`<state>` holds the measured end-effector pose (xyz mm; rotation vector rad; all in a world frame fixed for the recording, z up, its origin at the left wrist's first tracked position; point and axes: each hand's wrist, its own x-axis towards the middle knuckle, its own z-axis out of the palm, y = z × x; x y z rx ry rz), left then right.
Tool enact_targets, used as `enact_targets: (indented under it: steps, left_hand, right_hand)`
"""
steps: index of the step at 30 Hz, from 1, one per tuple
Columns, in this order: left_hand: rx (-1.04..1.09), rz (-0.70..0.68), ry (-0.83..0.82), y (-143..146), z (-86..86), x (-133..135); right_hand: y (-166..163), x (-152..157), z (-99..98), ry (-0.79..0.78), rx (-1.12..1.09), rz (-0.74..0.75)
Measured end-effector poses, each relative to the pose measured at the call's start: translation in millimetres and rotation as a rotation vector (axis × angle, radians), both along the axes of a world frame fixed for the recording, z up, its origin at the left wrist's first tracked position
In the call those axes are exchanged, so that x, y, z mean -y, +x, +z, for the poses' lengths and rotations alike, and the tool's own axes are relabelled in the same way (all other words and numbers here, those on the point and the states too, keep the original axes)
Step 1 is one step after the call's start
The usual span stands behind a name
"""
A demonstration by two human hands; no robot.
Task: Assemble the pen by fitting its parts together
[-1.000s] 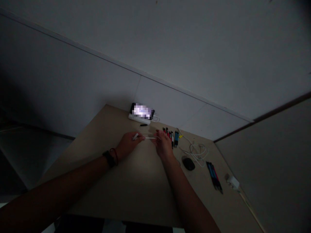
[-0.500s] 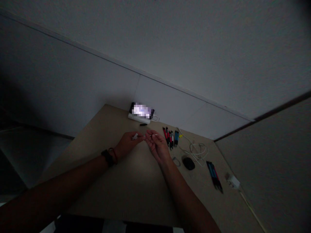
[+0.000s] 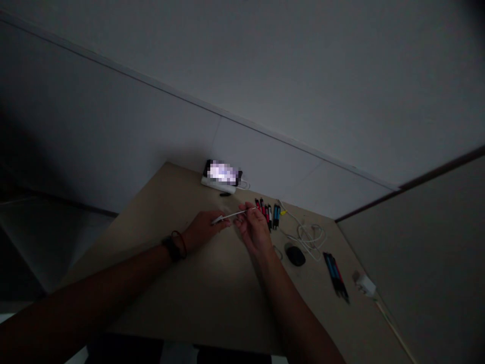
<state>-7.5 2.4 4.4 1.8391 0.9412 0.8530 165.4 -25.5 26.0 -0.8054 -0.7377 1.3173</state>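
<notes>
Nearer you than the phone (image 3: pixel 223 173), your left hand (image 3: pixel 200 231) grips a white piece (image 3: pixel 217 220); a slim white rod (image 3: pixel 235 214) runs from it to your right hand (image 3: pixel 255 227), pinched there. Right of the phone lie pens (image 3: pixel 277 217), then a mouse (image 3: pixel 295 256).

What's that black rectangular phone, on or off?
On: the black rectangular phone glows brightly across its front, though blocks hide the picture.

Single head-worn view, looks forward and down over the surface (image 3: pixel 182 303) from its near edge, wide framing; left hand (image 3: pixel 202 230) and right hand (image 3: pixel 256 231) just below frame centre at middle distance; wall (image 3: pixel 265 76) fills upper part, its seam (image 3: pixel 221 116) slanting down to the right
</notes>
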Motion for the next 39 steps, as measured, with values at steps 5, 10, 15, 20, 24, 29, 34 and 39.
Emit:
enact_targets:
  steps: [5, 10, 15, 20, 24, 29, 34, 39]
  left_hand:
    - [0.017, 0.012, 0.013, 0.9, 1.6, 2.1]
    - [0.021, -0.01, 0.042, 1.5, -1.0, 1.1]
    - [-0.004, -0.019, 0.058, 1.6, -4.5, -0.9]
    - [0.049, -0.058, 0.05, 1.2, -2.7, 1.3]
    - [0.067, -0.04, 0.041, 1.8, 1.0, 3.8]
    - [0.074, -0.026, 0.054, 1.8, -1.6, 2.7]
    - [0.065, -0.026, 0.057, 1.3, -5.1, 1.1]
    - [0.117, 0.018, 0.027, 0.8, -3.6, -0.2]
  right_hand:
    - [2.1, -2.7, -3.2, -0.022, 0.058, -0.041]
    - [-7.5, -1.8, -15.1, 0.01, 0.216, 0.028]
    - [-10.4, -1.1, -15.9, 0.141, 0.502, 0.072]
    - [-10.4, -0.8, -17.7, 0.156, 0.502, 0.11]
    - [-14.9, 0.2, -24.6, 0.106, 0.406, 0.132]
    - [-17.0, 1.4, -23.9, 0.148, 0.508, 0.143]
    - [-15.9, 1.8, -16.4, 0.192, 0.631, 0.076]
    - [-19.7, 3.1, -15.2, 0.12, 0.55, 0.038]
